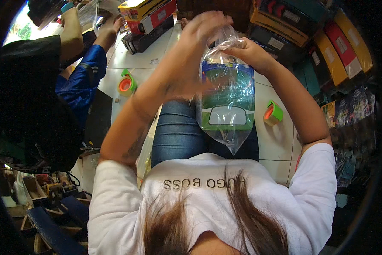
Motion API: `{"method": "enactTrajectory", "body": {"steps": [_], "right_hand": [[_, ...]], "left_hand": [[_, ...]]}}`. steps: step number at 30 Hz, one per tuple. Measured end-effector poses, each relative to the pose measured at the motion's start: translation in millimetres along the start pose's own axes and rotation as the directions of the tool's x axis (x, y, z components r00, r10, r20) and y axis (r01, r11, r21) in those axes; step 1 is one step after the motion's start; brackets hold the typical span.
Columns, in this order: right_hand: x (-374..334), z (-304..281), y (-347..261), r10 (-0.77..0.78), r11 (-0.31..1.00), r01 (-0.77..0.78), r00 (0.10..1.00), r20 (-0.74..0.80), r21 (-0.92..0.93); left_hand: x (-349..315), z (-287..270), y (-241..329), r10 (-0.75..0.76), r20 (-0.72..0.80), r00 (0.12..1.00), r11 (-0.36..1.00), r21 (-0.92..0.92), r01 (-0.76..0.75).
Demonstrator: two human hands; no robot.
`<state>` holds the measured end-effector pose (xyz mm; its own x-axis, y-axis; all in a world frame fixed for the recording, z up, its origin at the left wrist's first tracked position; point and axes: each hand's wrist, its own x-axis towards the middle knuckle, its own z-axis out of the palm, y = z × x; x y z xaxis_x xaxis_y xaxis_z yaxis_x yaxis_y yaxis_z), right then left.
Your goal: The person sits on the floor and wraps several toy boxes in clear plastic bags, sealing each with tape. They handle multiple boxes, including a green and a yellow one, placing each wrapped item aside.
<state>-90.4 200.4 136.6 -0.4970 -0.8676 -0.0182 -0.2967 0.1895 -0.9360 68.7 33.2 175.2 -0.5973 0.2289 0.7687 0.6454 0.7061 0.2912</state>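
Note:
A clear plastic bag (230,135) hangs above my lap with a flat blue and green package (229,100) inside. The package has a pale rounded panel toward its near end. At the bag's gathered top, my right hand (252,55) pinches the plastic between thumb and fingers. My left hand (191,57) is blurred by motion along the bag's left side. Its thumb looks spread well apart from its fingers, which reach over near the bag's top. A tape roll in a green holder (126,83) stands on the floor to the left, and a similar green tape holder (273,113) to the right.
Stacked yellow, red and black boxes (150,19) stand at the far left. More boxes (331,53) and packets in plastic (352,110) line the right side. A person in blue shorts (87,72) sits close on my left, handling clear plastic. Wooden compartments (34,189) are at the lower left.

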Motion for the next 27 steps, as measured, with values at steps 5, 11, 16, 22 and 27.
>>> {"method": "enactTrajectory", "body": {"steps": [5, 11, 16, 22, 27], "right_hand": [[-5.3, 2.2, -2.4, -0.199, 0.977, 0.201, 0.980, 0.032, -0.068], [-14.8, 5.7, -29.9, -0.178, 0.983, 0.173, 0.979, -0.104, -0.054], [-28.4, 3.1, -82.1, -0.313, 0.935, 0.250, 0.915, -0.255, -0.250], [-42.9, 21.2, -50.7, 0.068, 0.937, -0.103, 0.991, -0.113, -0.335], [-12.8, 14.2, -26.4, 0.130, 0.982, -0.137, 0.990, -0.057, -0.132]], "left_hand": [[-74.2, 35.5, 76.8, -0.108, 0.491, 0.864, 0.923, 0.372, -0.096], [-87.8, 54.9, 66.9, -0.008, 0.396, 0.918, 0.845, 0.493, -0.205], [-73.8, 19.7, 41.2, -0.204, 0.020, 0.979, 0.893, -0.406, 0.195], [3.3, 25.4, -52.2, -0.345, 0.262, 0.901, 0.928, -0.049, 0.369], [52.0, 53.4, -65.7, -0.349, 0.322, 0.880, 0.936, 0.074, 0.344]]}}
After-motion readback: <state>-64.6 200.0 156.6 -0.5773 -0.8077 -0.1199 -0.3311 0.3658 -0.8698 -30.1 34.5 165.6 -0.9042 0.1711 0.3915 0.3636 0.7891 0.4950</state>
